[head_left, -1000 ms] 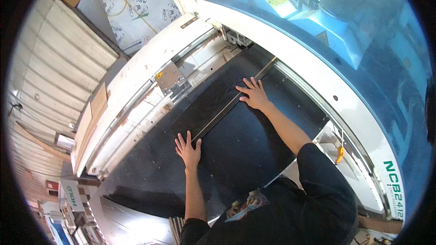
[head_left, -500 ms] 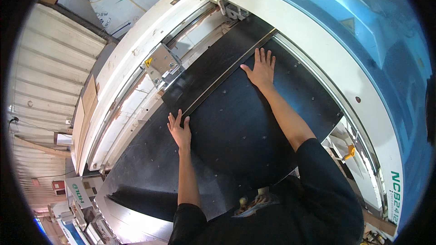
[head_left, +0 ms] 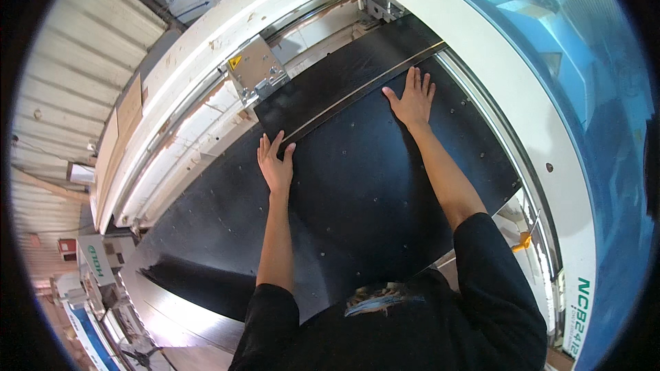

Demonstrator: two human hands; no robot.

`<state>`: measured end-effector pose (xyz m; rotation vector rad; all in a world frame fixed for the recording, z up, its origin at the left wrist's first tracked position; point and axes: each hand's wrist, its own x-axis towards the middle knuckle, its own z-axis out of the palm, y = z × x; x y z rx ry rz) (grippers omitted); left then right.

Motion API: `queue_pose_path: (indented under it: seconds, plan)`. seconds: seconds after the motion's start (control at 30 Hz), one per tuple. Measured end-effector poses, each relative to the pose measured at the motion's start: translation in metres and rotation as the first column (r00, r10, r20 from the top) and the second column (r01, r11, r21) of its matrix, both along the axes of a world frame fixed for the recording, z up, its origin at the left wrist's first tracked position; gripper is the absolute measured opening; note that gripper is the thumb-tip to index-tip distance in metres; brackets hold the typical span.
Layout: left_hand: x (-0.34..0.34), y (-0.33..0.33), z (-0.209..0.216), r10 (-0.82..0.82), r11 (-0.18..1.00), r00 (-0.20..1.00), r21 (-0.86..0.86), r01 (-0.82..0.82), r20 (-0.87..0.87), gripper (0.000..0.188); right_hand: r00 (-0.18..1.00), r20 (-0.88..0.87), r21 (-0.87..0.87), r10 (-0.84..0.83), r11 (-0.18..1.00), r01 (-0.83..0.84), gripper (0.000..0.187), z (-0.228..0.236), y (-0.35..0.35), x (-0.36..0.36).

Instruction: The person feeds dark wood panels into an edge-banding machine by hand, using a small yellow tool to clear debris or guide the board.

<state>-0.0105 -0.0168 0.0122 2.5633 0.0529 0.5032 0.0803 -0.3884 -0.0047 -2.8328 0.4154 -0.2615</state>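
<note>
A long black board with a pale near edge lies on a black work surface dotted with small studs. My left hand is at the board's near left corner, thumb and fingers apart, fingertips touching the edge. Further right, my right hand rests with fingers spread on the black surface, its fingertips by the board's near edge. Neither hand is wrapped round anything.
A metal clamp block with a yellow warning label sits against the board's far left side. The white machine frame with rails curves along the right, under a blue hood. A yellow-handled tool hangs at the right.
The whole view has turned and shifted slightly. My hands stay spread along the board's near edge, and the board sits about the same against the clamp block.
</note>
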Motion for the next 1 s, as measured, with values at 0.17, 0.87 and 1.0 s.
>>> queue_pose_path:
  seconds: [0.17, 0.87, 1.0]
  plan:
    - [0.000, 0.001, -0.001, 0.009, 1.000, 0.999, 0.016, -0.010, 0.044, 0.047, 0.998, -0.050, 0.027, 0.036, 0.999, -0.035, 0.123, -0.003, -0.002, 0.003]
    - [0.001, 0.003, -0.021, 0.230, 0.969, 0.969, 0.069, -0.237, 0.094, 0.088, 0.978, 0.167, 0.060, 0.122, 0.989, -0.133, 0.114, -0.015, -0.017, 0.041]
    - [0.000, 0.007, -0.024, 0.304, 0.930, 0.952, 0.207, -0.304, 0.035, 0.085, 0.975, 0.176, 0.075, 0.137, 0.986, -0.152, 0.114, -0.018, -0.017, 0.041]
